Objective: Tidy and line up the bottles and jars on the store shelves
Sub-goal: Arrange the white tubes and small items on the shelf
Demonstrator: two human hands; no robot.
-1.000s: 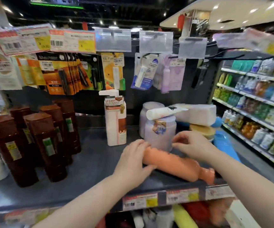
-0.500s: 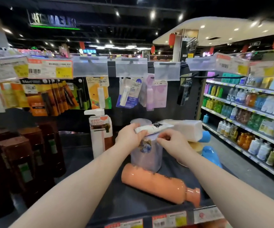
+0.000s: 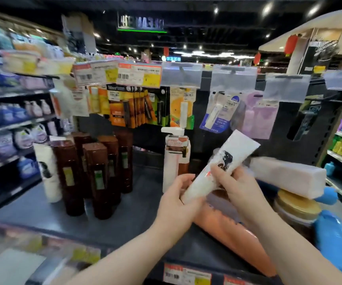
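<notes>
You hold the white tube [image 3: 239, 150] in your 2 hands, lifted above the near right part of the shelf [image 3: 114, 214]. It is slim and white, with a black mark at mid-length and a little red print lower down. It is tilted, its flat crimped end pointing up and right. Your left hand [image 3: 176, 205] curls round the lower end; your right hand [image 3: 240, 188] pinches the middle. Beneath them, 1 orange bottle [image 3: 236, 241] lies on its side.

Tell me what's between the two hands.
In the head view, a white tube slants between them: the left hand grips its lower end, the right hand its middle.
</notes>
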